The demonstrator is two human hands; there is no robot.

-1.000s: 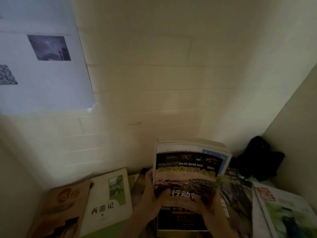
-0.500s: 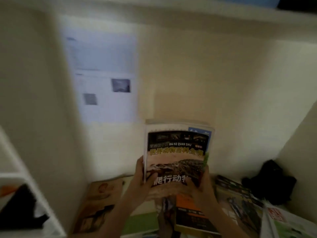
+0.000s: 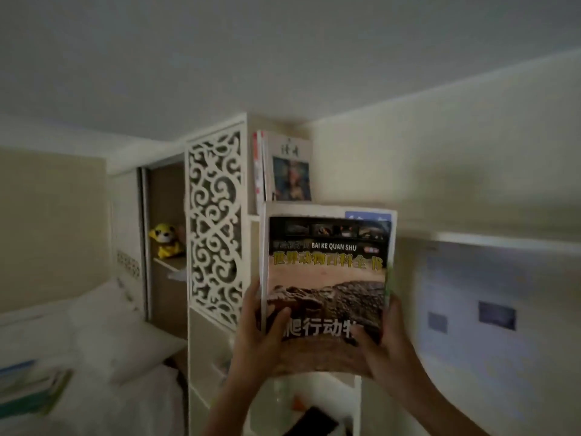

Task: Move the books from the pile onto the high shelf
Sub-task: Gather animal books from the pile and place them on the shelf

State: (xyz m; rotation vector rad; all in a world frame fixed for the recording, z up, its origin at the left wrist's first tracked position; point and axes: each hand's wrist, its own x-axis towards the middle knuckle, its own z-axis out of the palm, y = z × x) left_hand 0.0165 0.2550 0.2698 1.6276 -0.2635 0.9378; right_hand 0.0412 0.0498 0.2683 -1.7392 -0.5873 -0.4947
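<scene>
I hold up a large book (image 3: pixel 327 278) with a dark cover, yellow Chinese title and a reptile picture, upright in front of me. My left hand (image 3: pixel 261 338) grips its lower left edge, thumb on the cover. My right hand (image 3: pixel 383 344) grips its lower right corner. The book's top edge reaches just below the high shelf (image 3: pixel 283 206), where two or three books (image 3: pixel 289 171) stand upright against the white unit's side. The pile is out of view.
A white shelving unit with a carved lattice panel (image 3: pixel 215 228) stands left of the book. A yellow plush toy (image 3: pixel 165 240) sits in a cubby behind it. A bed with pillows (image 3: pixel 103 328) lies at the lower left. A poster (image 3: pixel 478 316) hangs on the right wall.
Both hands have lifted the book from the pile up toward the high shelf. My view swung up and left, so the pile dropped out of sight and the shelving unit appeared.
</scene>
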